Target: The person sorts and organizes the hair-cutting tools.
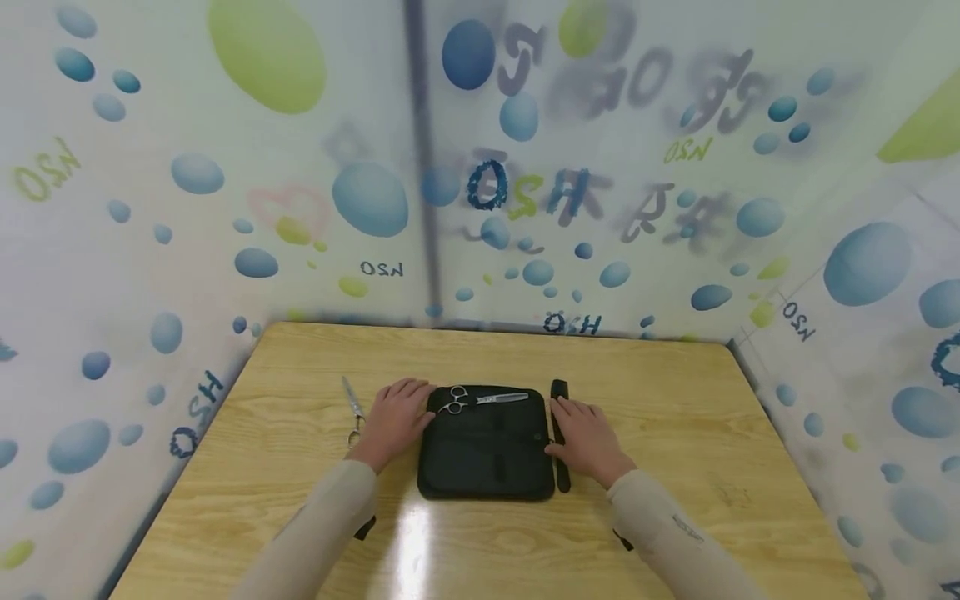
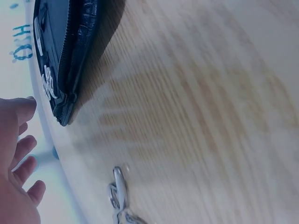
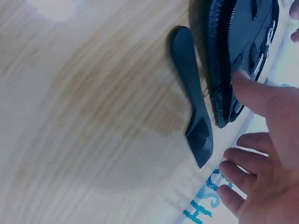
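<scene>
A black zippered case (image 1: 465,462) lies on the table with a pair of thinning scissors (image 1: 501,399) across its far part. My left hand (image 1: 397,417) is at the case's far left corner, fingers extended and holding nothing. In the left wrist view its fingers look apart from the case. On the right, my right hand (image 1: 588,437) hovers with loose, straight fingers over a long black tool (image 3: 189,74) with a slim handle and a broader angled end; its exact kind is unclear. The right thumb (image 3: 252,91) points toward the case's edge.
Another pair of silver scissors (image 1: 353,404) lies left of my left hand, its finger rings (image 2: 120,186) nearest me. The wooden table (image 1: 300,358) ends at a patterned wall (image 1: 300,275) behind, with more wall on both sides.
</scene>
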A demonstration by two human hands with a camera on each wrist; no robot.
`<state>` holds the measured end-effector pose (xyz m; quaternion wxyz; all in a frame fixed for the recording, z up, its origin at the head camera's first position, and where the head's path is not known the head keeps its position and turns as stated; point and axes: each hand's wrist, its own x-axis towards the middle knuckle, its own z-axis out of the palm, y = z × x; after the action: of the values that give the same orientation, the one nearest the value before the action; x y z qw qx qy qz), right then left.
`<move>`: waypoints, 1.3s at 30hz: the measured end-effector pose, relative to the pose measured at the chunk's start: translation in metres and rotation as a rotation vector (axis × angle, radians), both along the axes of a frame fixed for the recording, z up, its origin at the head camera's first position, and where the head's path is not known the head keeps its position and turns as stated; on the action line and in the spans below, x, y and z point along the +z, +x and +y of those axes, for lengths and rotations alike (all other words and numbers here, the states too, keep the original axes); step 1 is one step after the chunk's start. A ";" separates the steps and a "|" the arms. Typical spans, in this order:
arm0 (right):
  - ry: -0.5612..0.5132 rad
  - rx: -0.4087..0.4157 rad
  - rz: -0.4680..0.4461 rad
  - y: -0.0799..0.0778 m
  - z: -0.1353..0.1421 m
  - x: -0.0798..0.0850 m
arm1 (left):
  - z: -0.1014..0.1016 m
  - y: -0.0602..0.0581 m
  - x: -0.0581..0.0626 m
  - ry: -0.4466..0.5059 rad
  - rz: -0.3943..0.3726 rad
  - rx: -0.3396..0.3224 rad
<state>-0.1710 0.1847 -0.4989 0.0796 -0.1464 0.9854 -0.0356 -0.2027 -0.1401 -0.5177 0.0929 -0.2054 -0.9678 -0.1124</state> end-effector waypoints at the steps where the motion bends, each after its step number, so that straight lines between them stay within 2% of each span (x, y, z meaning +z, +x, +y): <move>1: 0.005 -0.014 0.005 0.000 0.001 -0.001 | -0.001 0.002 0.000 -0.004 0.001 -0.002; 6: 0.010 -0.070 0.062 0.004 0.003 -0.005 | -0.005 0.009 0.000 -0.018 0.022 -0.014; 11: 0.041 -0.090 0.119 0.007 0.003 -0.010 | -0.004 0.016 -0.001 -0.009 0.001 -0.015; 21: 0.055 -0.114 0.086 0.013 0.003 -0.012 | -0.009 0.026 -0.007 0.012 0.037 -0.040; 29: 0.050 -0.099 0.117 0.014 0.004 -0.012 | -0.043 0.031 -0.007 0.022 0.080 0.003; 39: 0.051 -0.073 0.165 0.016 0.002 -0.010 | -0.088 0.031 -0.002 -0.048 0.062 0.060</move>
<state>-0.1551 0.1866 -0.5091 0.0006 -0.1107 0.9939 -0.0010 -0.1714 -0.2283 -0.5195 0.1212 -0.1818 -0.9726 -0.0800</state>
